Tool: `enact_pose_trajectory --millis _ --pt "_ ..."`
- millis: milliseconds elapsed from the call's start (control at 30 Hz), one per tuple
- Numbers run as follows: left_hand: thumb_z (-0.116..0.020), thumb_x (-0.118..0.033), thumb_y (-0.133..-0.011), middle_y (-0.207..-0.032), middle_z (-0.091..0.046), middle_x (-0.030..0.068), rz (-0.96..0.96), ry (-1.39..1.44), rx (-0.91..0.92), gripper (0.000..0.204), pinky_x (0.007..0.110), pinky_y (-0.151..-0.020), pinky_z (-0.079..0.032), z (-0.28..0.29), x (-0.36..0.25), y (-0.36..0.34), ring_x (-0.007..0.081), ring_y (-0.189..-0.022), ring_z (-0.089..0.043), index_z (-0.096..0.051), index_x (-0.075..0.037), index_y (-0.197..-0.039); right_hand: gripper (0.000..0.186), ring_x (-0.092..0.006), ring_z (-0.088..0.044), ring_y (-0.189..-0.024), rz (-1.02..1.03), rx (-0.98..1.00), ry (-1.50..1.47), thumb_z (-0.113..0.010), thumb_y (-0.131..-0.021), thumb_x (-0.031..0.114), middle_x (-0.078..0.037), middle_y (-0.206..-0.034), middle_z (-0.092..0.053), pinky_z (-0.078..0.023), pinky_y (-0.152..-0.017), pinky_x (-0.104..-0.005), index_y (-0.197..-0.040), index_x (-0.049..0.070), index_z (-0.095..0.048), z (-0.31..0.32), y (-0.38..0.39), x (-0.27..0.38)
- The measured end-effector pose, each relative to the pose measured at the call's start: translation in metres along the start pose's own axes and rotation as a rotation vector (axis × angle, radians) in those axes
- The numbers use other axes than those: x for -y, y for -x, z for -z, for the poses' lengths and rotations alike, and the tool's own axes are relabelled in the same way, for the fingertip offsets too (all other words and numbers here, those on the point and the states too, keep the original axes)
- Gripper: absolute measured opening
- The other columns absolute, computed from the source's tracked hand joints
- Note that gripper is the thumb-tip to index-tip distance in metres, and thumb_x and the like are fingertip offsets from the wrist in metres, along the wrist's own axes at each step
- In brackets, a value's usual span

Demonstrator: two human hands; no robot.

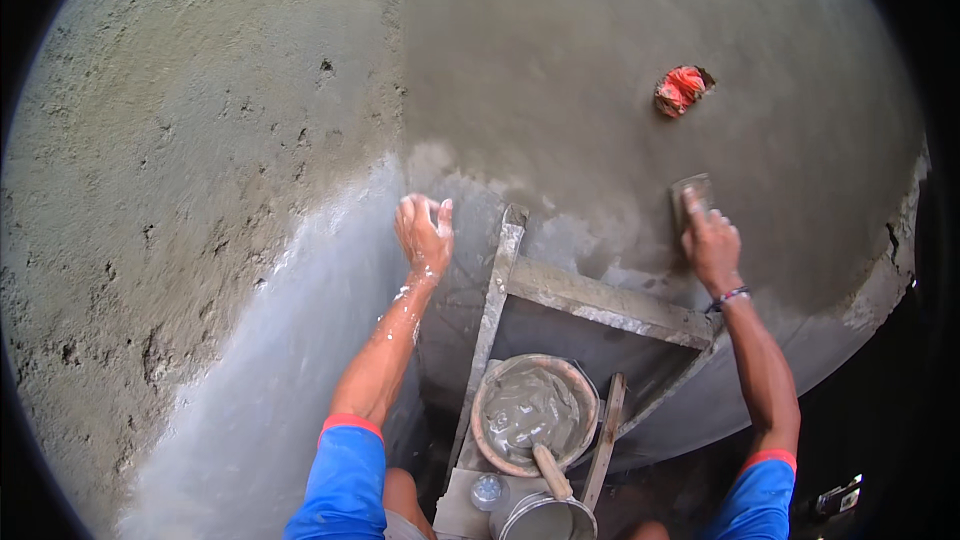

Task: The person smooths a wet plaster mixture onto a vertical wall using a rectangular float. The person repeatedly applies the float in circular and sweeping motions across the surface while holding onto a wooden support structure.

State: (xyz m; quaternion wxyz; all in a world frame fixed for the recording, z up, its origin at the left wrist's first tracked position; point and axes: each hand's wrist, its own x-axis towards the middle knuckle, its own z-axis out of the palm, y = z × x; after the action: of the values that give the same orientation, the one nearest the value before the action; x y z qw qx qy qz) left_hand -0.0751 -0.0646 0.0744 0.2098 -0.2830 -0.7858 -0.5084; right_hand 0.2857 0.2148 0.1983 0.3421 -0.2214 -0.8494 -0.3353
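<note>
My right hand [712, 248] grips a small flat grey rectangular piece [691, 196], its index finger stretched along it. It lies against the smooth, damp-looking plastered wall [600, 60]; whether it is a scraper or a sponge I cannot tell. Near the corner between the two walls, my left hand [424, 232] is curled closed, with whatever is inside its fingers hidden. White specks cover that wrist and forearm. Below, between my arms, a round tub [478, 420] holds wet grey mortar [530, 405]. A tool with a wooden handle [552, 470] leans out over its rim.
Red crumpled material [683, 90] fills a hole in the plastered wall. A rough wall [150, 140] stands left, pale grey lower down. A wooden frame [610, 302] stands before me. A metal bucket [550, 520] and a clear plastic bottle [488, 492] sit beside the tub.
</note>
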Motion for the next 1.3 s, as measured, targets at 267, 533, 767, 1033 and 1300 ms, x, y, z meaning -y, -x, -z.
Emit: enact_pose_trajectory --millis 267,533,767,1033,1300 --pt "-0.051 -0.043 -0.099 -0.166 -0.01 0.0193 -0.453 -0.189 -0.42 0.078 0.058 -0.121 -0.008 -0.055 -0.035 -0.133 0.0418 -0.153 -0.006 -0.018 -0.007 -0.159 0.077 -0.0302 -0.061 -0.073 -0.029 -0.097 -0.042 -0.067 -0.081 0.012 -0.01 -0.083 -0.057 -0.051 -0.067 -0.0444 -0.152 0.024 -0.042 0.004 -0.027 -0.032" --pt "-0.031 -0.056 -0.102 -0.168 -0.004 0.0136 -0.797 -0.254 -0.244 0.074 0.06 -0.121 -0.003 -0.121 0.039 -0.043 0.044 -0.153 -0.003 -0.007 -0.02 -0.162 0.077 -0.0278 -0.06 -0.071 0.014 -0.163 -0.08 -0.068 -0.079 0.011 -0.008 -0.081 -0.055 -0.05 -0.065 -0.0423 -0.152 0.023 -0.044 0.003 -0.025 -0.038" --pt "-0.042 -0.056 -0.098 -0.169 -0.005 0.0085 -0.859 -0.244 -0.248 0.077 0.059 -0.122 -0.002 -0.078 -0.067 -0.112 0.0382 -0.154 0.0 -0.015 -0.021 -0.161 0.076 -0.0264 -0.059 -0.071 -0.009 -0.169 -0.071 -0.069 -0.079 0.012 -0.007 -0.08 -0.054 -0.05 -0.064 -0.0408 -0.15 0.024 -0.045 -0.005 -0.02 -0.04" --pt "-0.044 -0.06 -0.095 -0.168 -0.011 0.0041 -1.229 -0.381 -0.093 0.077 0.058 -0.123 0.004 -0.1 -0.159 -0.086 0.0333 -0.155 -0.002 -0.026 -0.019 -0.158 0.073 -0.0259 -0.06 -0.072 -0.014 -0.163 -0.064 -0.069 -0.079 0.015 -0.006 -0.082 -0.055 -0.049 -0.065 -0.0395 -0.149 0.025 -0.047 -0.004 -0.021 -0.039" --pt "-0.03 -0.061 -0.1 -0.167 -0.017 -0.0038 -1.489 -0.53 -0.074 0.067 0.056 -0.124 0.003 -0.131 -0.178 -0.044 0.0245 -0.155 -0.006 -0.035 -0.023 -0.155 0.071 -0.0251 -0.059 -0.069 -0.02 -0.105 -0.028 -0.07 -0.079 0.018 -0.007 -0.08 -0.055 -0.048 -0.063 -0.0401 -0.147 0.027 -0.048 -0.005 -0.015 -0.027"
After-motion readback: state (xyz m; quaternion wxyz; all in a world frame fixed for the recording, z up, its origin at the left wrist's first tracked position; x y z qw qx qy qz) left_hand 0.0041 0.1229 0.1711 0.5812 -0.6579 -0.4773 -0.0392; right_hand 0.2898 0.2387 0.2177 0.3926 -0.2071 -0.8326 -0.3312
